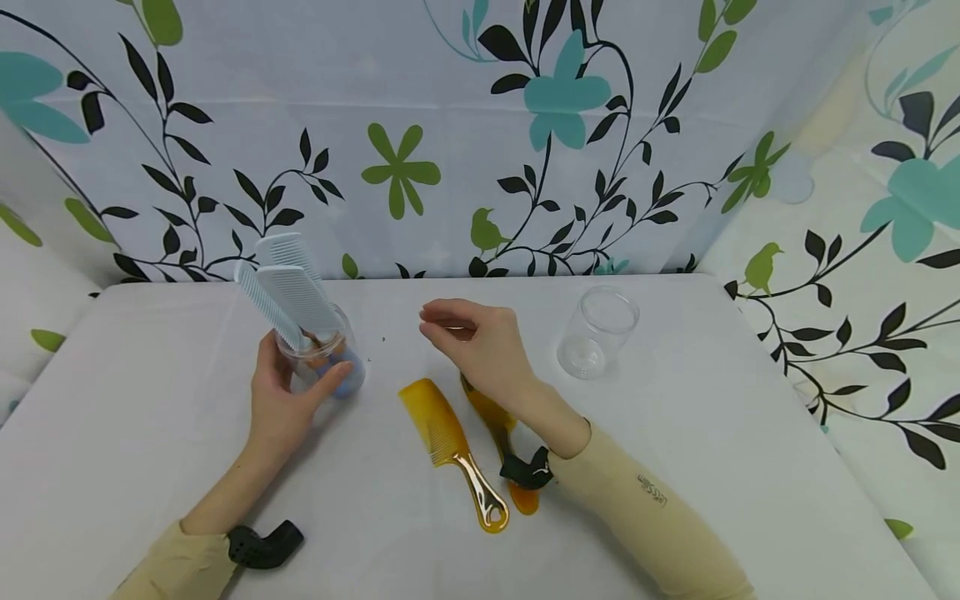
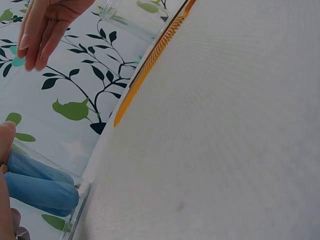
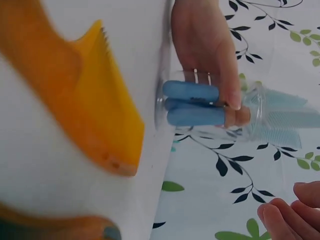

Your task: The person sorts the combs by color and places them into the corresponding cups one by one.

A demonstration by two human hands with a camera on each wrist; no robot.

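Observation:
My left hand (image 1: 281, 412) grips a clear jar (image 1: 356, 367), thumb on one side and fingers on the other. Several pale blue combs (image 1: 300, 296) stand in it, teeth up. In the right wrist view their darker blue handles (image 3: 195, 117) show through the jar wall. To the right, my right hand (image 1: 487, 346) hovers over the table with loosely bent fingers and holds nothing. Below it lies an amber comb (image 1: 442, 421) with a looped handle. A second amber comb (image 1: 491, 414) lies beside that one, partly hidden by my right hand and wrist.
Another clear jar (image 1: 597, 333), with nothing seen inside, stands at the back right of the white table (image 1: 675, 400). A leaf-patterned cloth (image 1: 300, 83) rises behind the table's back edge and along its sides. Each wrist carries a black device.

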